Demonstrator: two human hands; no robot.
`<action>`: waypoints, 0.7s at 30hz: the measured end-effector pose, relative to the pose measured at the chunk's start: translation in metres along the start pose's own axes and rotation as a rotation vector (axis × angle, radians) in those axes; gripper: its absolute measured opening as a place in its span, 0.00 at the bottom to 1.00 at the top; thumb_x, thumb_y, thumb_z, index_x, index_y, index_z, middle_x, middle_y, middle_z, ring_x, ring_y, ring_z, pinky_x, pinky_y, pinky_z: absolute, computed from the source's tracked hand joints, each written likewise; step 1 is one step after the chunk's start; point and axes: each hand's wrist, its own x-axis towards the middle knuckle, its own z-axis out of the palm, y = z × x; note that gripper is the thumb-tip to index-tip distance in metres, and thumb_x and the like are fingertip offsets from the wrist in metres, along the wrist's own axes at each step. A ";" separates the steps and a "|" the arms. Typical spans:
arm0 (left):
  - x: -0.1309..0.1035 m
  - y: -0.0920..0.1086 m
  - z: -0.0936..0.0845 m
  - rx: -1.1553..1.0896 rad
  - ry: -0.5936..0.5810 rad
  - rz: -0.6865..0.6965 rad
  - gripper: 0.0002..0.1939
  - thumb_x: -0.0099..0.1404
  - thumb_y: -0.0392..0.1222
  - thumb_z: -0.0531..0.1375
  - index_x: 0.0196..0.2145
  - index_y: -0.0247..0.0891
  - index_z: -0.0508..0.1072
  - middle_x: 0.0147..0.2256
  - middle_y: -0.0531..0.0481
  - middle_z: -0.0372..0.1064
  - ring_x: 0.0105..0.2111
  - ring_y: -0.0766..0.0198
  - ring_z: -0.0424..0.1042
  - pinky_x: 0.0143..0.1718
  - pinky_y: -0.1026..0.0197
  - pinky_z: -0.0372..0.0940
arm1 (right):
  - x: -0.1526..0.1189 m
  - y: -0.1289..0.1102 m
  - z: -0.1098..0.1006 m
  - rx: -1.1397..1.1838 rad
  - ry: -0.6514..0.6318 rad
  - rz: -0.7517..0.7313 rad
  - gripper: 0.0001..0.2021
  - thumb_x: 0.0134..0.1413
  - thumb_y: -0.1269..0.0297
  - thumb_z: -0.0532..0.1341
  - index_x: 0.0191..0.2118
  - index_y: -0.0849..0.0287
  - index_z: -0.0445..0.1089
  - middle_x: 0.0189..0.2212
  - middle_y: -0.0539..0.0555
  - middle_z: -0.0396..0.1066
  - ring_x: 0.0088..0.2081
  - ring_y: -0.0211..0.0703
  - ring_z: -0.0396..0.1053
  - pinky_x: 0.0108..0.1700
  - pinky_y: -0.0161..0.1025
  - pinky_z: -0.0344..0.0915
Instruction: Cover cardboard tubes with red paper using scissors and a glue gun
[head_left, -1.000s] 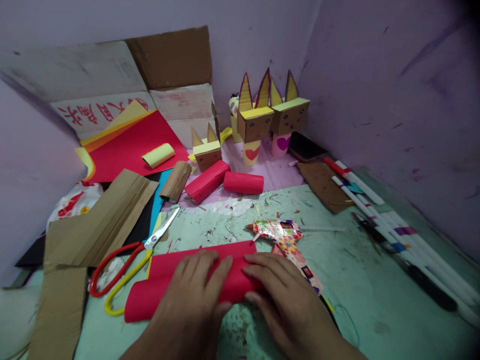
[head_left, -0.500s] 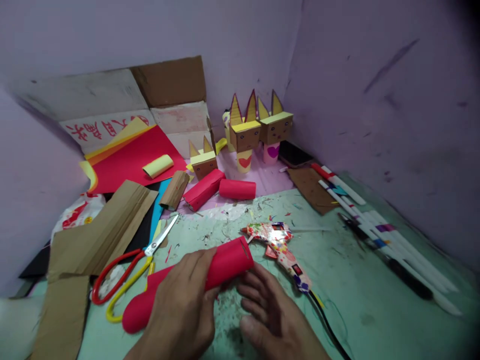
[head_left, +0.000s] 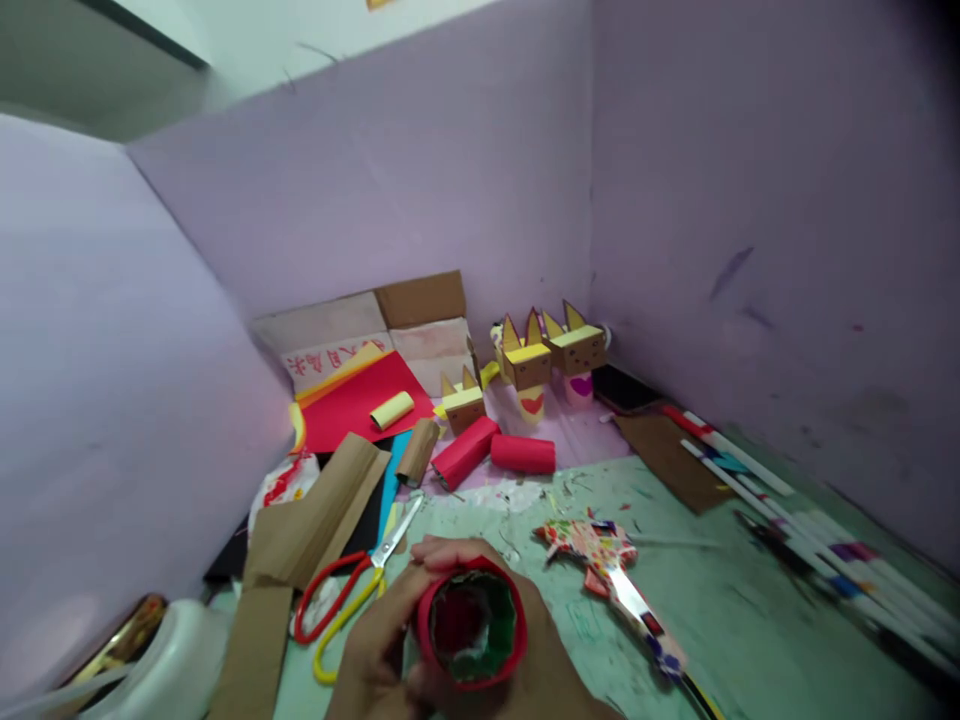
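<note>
A red paper-covered tube (head_left: 474,622) points its open end up toward me, and its hollow inside shows. My left hand (head_left: 384,628) is closed around the tube's left side. Against the other side wraps my right hand (head_left: 546,640), with part of its fingers hidden behind the tube. To the right of the hands lies a flower-patterned hot glue gun (head_left: 611,560), its cord running to the bottom edge. Scissors (head_left: 358,590) with red and yellow handles rest to the left, blades slightly apart.
Two red tubes (head_left: 523,455) and box-headed cardboard figures (head_left: 526,368) stand or lie at the back. Corrugated cardboard (head_left: 319,510) and red paper (head_left: 360,402) are at left. Several white markers (head_left: 795,535) line the right wall near a phone (head_left: 626,388).
The red tube has turned from lying sideways to showing me its open end. My right hand has closed on it. The view has tilted upward.
</note>
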 end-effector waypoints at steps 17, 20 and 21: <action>0.019 -0.006 0.007 -0.147 0.127 -0.075 0.23 0.54 0.61 0.63 0.35 0.38 0.78 0.32 0.48 0.74 0.31 0.56 0.71 0.43 0.57 0.68 | 0.019 -0.001 -0.002 -0.195 -0.039 0.048 0.22 0.40 0.67 0.65 0.46 0.54 0.68 0.40 0.53 0.76 0.45 0.50 0.73 0.42 0.39 0.70; 0.024 0.004 0.007 -0.127 0.173 -0.128 0.22 0.55 0.61 0.63 0.30 0.38 0.77 0.27 0.49 0.72 0.29 0.58 0.70 0.42 0.57 0.69 | 0.024 -0.003 -0.001 -0.195 -0.055 0.054 0.24 0.39 0.69 0.65 0.47 0.54 0.67 0.37 0.52 0.76 0.45 0.50 0.73 0.41 0.39 0.70; 0.025 0.006 0.006 -0.127 0.167 -0.120 0.23 0.55 0.63 0.62 0.32 0.38 0.78 0.27 0.49 0.72 0.29 0.57 0.70 0.41 0.58 0.69 | 0.025 -0.003 -0.001 -0.196 -0.060 0.039 0.24 0.38 0.70 0.65 0.47 0.54 0.67 0.37 0.52 0.76 0.46 0.50 0.72 0.41 0.39 0.70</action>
